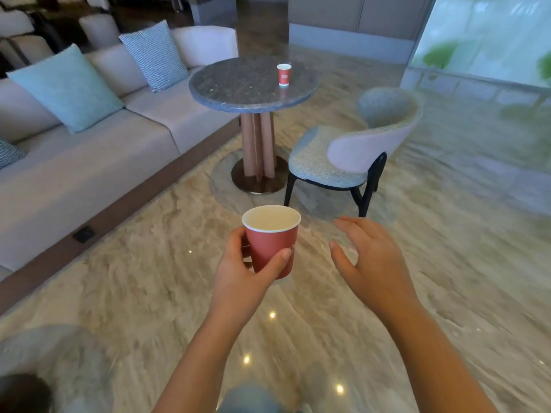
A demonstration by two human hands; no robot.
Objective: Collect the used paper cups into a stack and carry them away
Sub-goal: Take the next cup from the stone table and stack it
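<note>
My left hand (238, 263) grips a red paper cup (272, 244) with a white rim and pale inside, held upright in front of me over the floor. My right hand (369, 260) hovers just right of that cup, empty, with its fingers loosely spread and not touching it. A second red paper cup (283, 74) stands upright on the far right part of a round dark stone table (238, 87), well ahead of both hands.
A long beige sofa (89, 162) with cushions runs along the left. A grey and pink armchair (351, 156) stands right of the table's wooden pedestal (258, 144). Polished marble floor (149, 278) lies between me and the table.
</note>
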